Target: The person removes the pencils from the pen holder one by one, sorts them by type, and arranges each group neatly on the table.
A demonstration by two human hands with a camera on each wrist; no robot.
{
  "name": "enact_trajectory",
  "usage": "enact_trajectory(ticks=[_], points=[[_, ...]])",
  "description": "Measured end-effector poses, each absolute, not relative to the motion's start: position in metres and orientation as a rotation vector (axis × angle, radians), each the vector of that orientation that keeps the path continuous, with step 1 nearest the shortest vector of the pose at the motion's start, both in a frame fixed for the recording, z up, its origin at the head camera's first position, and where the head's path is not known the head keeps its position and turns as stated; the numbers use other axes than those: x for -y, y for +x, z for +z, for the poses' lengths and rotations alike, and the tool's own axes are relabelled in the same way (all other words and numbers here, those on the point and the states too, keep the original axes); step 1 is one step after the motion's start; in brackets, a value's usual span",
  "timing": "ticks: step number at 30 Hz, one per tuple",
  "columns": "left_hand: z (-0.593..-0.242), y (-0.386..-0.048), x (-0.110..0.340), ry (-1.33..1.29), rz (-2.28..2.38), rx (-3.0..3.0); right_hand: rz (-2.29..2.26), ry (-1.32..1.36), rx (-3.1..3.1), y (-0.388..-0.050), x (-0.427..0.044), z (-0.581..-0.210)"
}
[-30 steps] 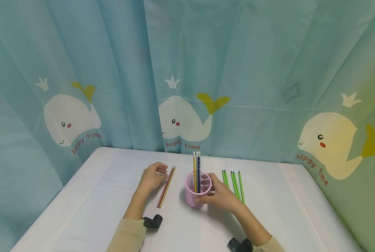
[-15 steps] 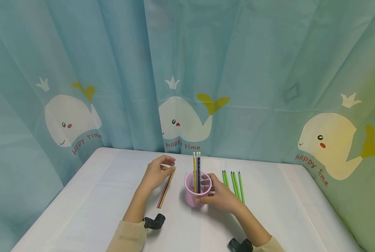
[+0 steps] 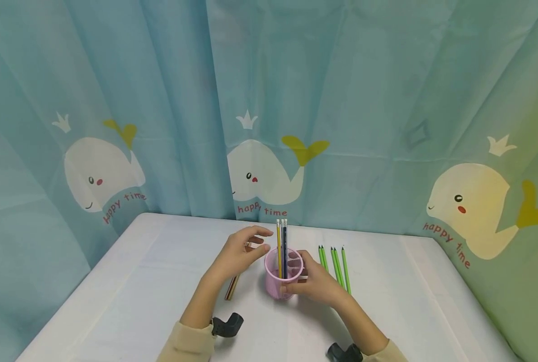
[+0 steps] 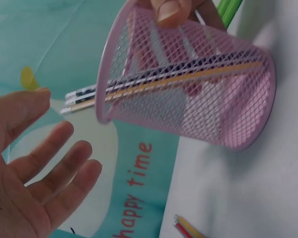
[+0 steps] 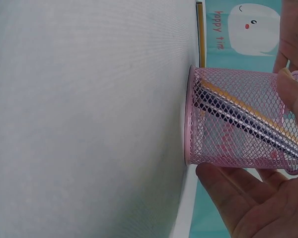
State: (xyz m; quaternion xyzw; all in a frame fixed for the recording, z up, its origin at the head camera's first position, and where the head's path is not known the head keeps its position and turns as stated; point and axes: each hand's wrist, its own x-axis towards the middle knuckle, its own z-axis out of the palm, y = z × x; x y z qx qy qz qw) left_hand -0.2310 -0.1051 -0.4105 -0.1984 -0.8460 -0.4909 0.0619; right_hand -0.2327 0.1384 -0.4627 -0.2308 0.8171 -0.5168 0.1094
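Note:
A pink mesh cup (image 3: 278, 287) stands on the white table with several pencils (image 3: 279, 251), yellow and dark, leaning inside it. My right hand (image 3: 316, 281) grips the cup from its right side, thumb at the front, as the right wrist view also shows around the mesh (image 5: 238, 119). My left hand (image 3: 237, 254) hovers just left of the cup's rim, fingers spread and holding nothing; the left wrist view shows those fingers (image 4: 72, 171) apart from the pencils' eraser ends (image 4: 72, 101). Under the left hand, red and yellow pencils (image 3: 232, 288) lie partly hidden.
Several green pencils (image 3: 337, 264) lie on the table right of the cup, partly behind my right hand and forearm. A blue-green curtain (image 3: 363, 100) with whale prints hangs behind the table's far edge. Black wrist cameras sit on both wrists.
My left hand has moved right, from beside the red and yellow pencils to near the cup's rim, now covering their upper part. My right hand and the cup have stayed in place.

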Motion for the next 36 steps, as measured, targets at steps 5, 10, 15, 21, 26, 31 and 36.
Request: enact_trajectory(ticks=[5, 10, 15, 21, 26, 31, 36], points=[[-0.411, -0.229, 0.098, -0.688, -1.464, 2.577, -1.518, -0.673, -2.403, -0.232, -0.138, -0.462], [-0.413, -0.228, 0.093, -0.722, -1.440, 2.592, -1.505, -0.687, -2.408, -0.233, -0.138, -0.463], [-0.417, -0.229, 0.089, -0.744, -1.442, 2.595, -1.500, -0.705, -2.405, -0.233, -0.139, -0.464], [-0.424, -0.231, 0.086, -0.737, -1.457, 2.625, -1.496, -0.673, -2.406, -0.233, -0.139, -0.464], [-0.425, -0.231, 0.085, -0.720, -1.452, 2.652, -1.489, -0.689, -2.411, -0.233, -0.139, -0.464], [-0.425, -0.231, 0.085, -0.696, -1.453, 2.647, -1.494, -0.691, -2.403, -0.233, -0.139, -0.463], [-0.425, -0.231, 0.085, -0.711, -1.439, 2.627, -1.517, -0.687, -2.383, -0.231, -0.139, -0.461]])
